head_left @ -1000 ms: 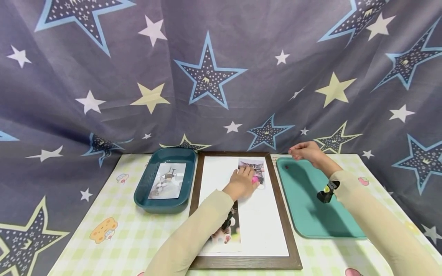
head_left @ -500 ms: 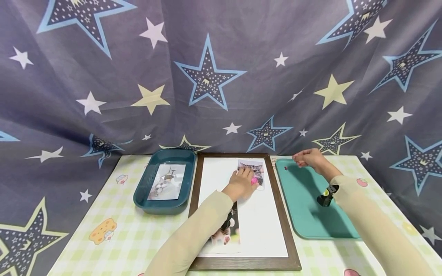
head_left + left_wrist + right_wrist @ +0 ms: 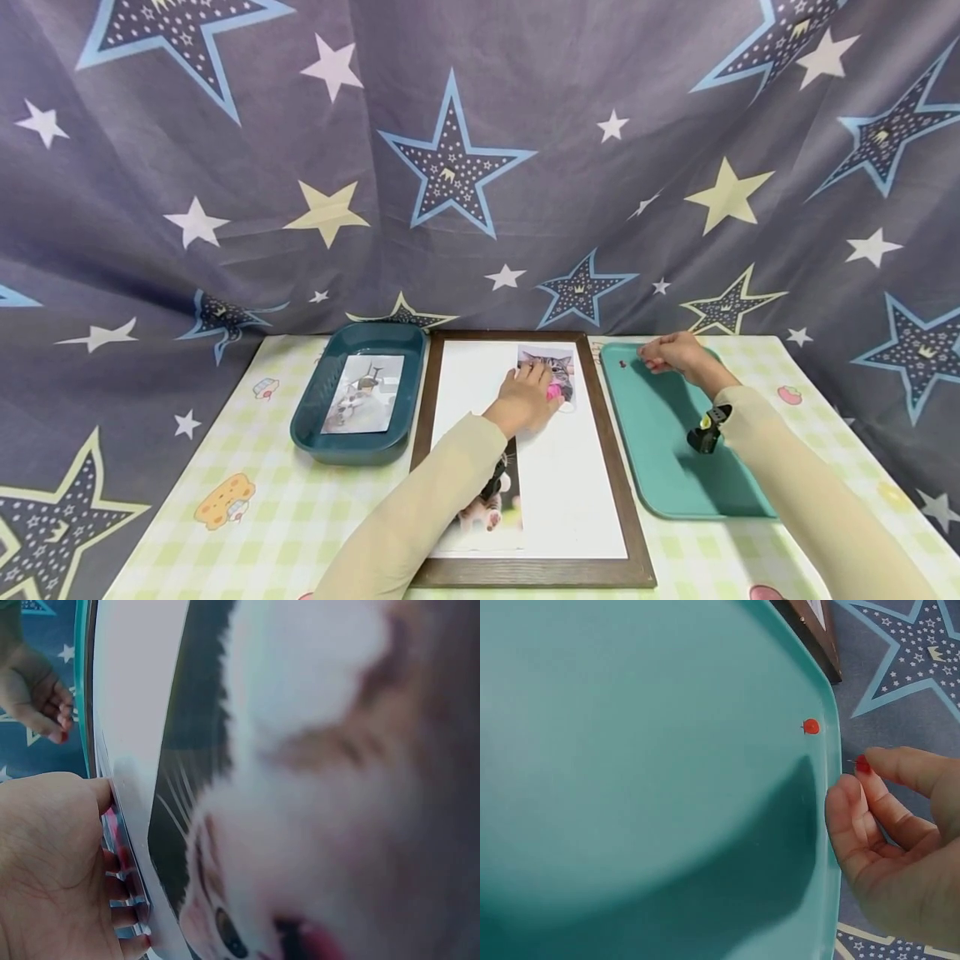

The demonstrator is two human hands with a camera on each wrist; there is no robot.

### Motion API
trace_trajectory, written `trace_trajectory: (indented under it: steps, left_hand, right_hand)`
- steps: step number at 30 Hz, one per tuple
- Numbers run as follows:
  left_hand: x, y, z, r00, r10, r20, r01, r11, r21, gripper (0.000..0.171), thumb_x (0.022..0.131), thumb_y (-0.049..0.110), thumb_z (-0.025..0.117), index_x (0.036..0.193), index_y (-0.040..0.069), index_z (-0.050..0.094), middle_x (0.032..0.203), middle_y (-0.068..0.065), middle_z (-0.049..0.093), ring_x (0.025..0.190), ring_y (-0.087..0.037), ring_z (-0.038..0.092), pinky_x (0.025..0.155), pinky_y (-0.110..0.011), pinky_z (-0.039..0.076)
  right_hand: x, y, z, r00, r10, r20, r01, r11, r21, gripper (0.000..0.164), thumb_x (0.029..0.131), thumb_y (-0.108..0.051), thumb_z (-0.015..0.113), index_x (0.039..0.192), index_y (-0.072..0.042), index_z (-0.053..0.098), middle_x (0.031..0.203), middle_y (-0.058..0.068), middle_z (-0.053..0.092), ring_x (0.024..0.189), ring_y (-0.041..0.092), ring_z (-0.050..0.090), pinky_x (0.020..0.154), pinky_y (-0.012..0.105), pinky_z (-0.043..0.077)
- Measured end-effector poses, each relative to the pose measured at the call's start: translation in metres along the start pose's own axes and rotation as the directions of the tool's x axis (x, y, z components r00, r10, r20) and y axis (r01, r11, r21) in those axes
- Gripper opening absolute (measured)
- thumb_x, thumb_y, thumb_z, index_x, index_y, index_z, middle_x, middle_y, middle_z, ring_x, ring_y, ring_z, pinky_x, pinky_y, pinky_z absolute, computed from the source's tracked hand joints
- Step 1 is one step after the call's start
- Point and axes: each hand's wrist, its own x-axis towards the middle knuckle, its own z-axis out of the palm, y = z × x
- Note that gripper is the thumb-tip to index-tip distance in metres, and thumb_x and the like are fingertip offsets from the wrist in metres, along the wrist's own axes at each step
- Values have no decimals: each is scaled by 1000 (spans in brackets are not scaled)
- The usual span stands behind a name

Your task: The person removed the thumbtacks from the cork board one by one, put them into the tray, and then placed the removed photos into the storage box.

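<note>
My left hand (image 3: 525, 400) rests on a tabby cat photo (image 3: 562, 368) at the far right of a white board (image 3: 573, 492) with a brown wooden frame (image 3: 536, 572). Its fingers lie spread over the photo and cover part of it. Over the far end of the green tray (image 3: 675, 467), my right hand (image 3: 675, 354) pinches a red push pin (image 3: 863, 763) between thumb and finger, its thin point sticking out. Another red push pin (image 3: 811, 727) lies in the tray near its far edge. A larger kitten photo (image 3: 487, 518) lies nearer on the board, partly under my left forearm.
A dark teal bin (image 3: 311, 425) left of the frame contains a photo (image 3: 363, 396). A green checked cloth (image 3: 258, 517) covers the table. Behind it hangs a star-patterned curtain (image 3: 480, 283).
My right hand has come down and slightly to the right, closer to the tray's far end. The left hand stays in place on the cat photo.
</note>
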Motion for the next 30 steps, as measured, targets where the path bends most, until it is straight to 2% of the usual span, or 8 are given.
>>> trace_trajectory:
  steps: [7, 16, 23, 30]
  left_hand:
    - [-1, -1, 0, 1000, -2, 3, 2, 1000, 10, 69, 109, 54, 26, 164, 13, 18, 170, -4, 21, 158, -25, 18, 128, -44, 21]
    - [-2, -1, -2, 1000, 0, 13, 0, 1000, 2, 69, 109, 54, 26, 164, 13, 17, 170, -5, 20, 158, -26, 18, 128, -45, 20]
    - [-1, -1, -6, 1000, 3, 3, -3, 1000, 7, 69, 109, 54, 26, 164, 13, 18, 170, -4, 21, 158, -25, 18, 128, -44, 21]
    - [3, 0, 0, 1000, -3, 27, 3, 1000, 4, 71, 109, 55, 25, 165, 14, 16, 171, -3, 18, 159, -25, 15, 129, -45, 18]
  right_hand:
    - [4, 3, 2, 1000, 2, 8, -2, 1000, 0, 42, 99, -7, 61, 128, 23, 55, 73, -5, 71, 70, 5, 68, 75, 28, 62]
    - [8, 1, 5, 999, 52, -13, -52, 998, -40, 39, 98, -8, 64, 125, 19, 60, 75, -4, 72, 70, 7, 68, 76, 29, 62]
    - [12, 1, 6, 998, 60, -33, -61, 998, -33, 29, 96, -9, 65, 114, 15, 63, 70, -4, 70, 67, 7, 67, 71, 28, 62]
    - [10, 4, 12, 997, 66, -35, -68, 996, -51, 22, 95, -10, 66, 103, 10, 64, 66, -4, 67, 64, 8, 65, 67, 27, 60]
